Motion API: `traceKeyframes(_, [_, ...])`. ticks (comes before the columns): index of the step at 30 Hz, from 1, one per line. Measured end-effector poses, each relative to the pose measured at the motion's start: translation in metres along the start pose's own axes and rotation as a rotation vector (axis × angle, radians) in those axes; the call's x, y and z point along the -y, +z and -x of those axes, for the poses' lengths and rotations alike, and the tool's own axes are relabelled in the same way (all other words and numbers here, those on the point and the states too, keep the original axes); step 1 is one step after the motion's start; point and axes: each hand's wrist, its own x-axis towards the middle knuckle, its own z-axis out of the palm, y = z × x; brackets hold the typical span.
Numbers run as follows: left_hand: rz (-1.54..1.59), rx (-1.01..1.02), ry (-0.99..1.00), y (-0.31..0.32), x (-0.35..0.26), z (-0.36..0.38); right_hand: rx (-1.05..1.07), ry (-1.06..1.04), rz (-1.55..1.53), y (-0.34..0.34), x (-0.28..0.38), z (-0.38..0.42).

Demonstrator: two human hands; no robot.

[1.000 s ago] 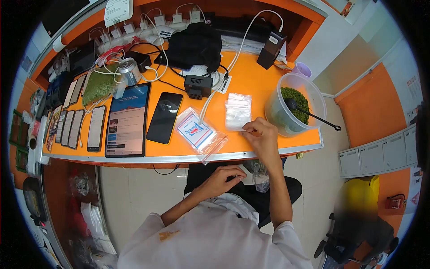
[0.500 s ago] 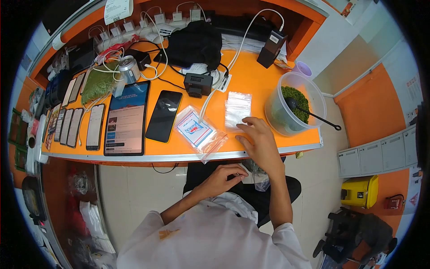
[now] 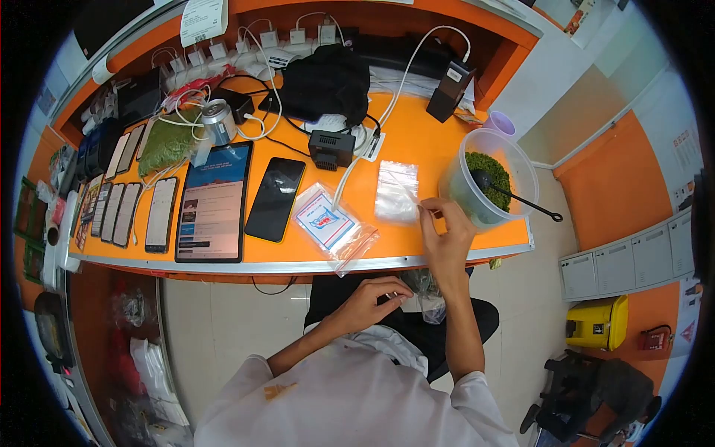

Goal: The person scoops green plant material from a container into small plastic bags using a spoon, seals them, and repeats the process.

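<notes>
My right hand [image 3: 447, 237] is at the lower right corner of a stack of small clear plastic bags [image 3: 397, 192], thumb and index finger pinched on a bag's edge. Near my lap, below the table edge, my left hand [image 3: 375, 304] is loosely curled, and what its fingertips hold, if anything, is too small to name. A clear bag with a blue and red printed label [image 3: 325, 216] lies left of the stack. To the right stands a clear tub [image 3: 459, 182] holding green shredded leaves [image 3: 488, 165] and a black ladle [image 3: 521, 195].
Left on the orange table [image 3: 357, 250] are a black phone [image 3: 274, 199], a tablet [image 3: 214, 203], several more phones, a can [image 3: 218, 121] and a bag of green material [image 3: 165, 146]. Cables and a black box [image 3: 331, 149] lie behind. A plastic bag [image 3: 432, 307] rests by my lap.
My right hand has moved right and its spread fingers have closed at the corner of the clear bags. My left hand has hardly moved. The view has shifted slightly.
</notes>
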Motion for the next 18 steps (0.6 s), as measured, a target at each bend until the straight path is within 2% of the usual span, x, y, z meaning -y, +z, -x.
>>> traceKeyframes(1, [0.006, -0.002, 0.032, 0.001, -0.001, 0.000, -0.006, -0.003, 0.003, -0.005, 0.003, 0.003])
traceKeyframes(3, [0.015, 0.006, 0.068, 0.003, -0.005, -0.002, -0.117, 0.203, -0.301, -0.018, 0.008, 0.013])
traceKeyframes(4, [0.161, 0.000, 0.029, 0.006, -0.008, -0.004, -0.124, 0.206, -0.292, -0.029, 0.010, 0.017])
traceKeyframes(5, [0.307, -0.001, -0.015, 0.009, -0.011, -0.005, -0.113, 0.343, -0.541, -0.044, 0.012, 0.022])
traceKeyframes(6, [0.314, 0.019, -0.020, 0.013, -0.017, -0.008, -0.107, 0.483, -0.790, -0.057, 0.012, 0.029])
traceKeyframes(8, [0.729, 0.048, -0.085, 0.019, -0.025, -0.017, -0.094, 0.552, -0.852, -0.078, 0.009, 0.043])
traceKeyframes(9, [0.737, 0.070, -0.101, 0.023, -0.020, -0.020, -0.060, 0.612, -0.928, -0.085, 0.009, 0.052])
traceKeyframes(11, [0.947, 0.049, -0.097, 0.032, -0.007, -0.026, -0.092, 0.645, -0.902, -0.094, 0.009, 0.069])
traceKeyframes(13, [1.016, 0.059, -0.101, 0.037, -0.014, -0.032, -0.120, 0.701, -0.845, -0.102, 0.004, 0.089])
traceKeyframes(15, [0.838, -0.093, -0.196, 0.044, -0.017, -0.033, -0.161, 0.726, -0.823, -0.106, -0.002, 0.106])
traceKeyframes(18, [0.797, -0.042, -0.217, 0.051, 0.000, -0.032, -0.221, 0.777, -0.765, -0.110, -0.008, 0.127])
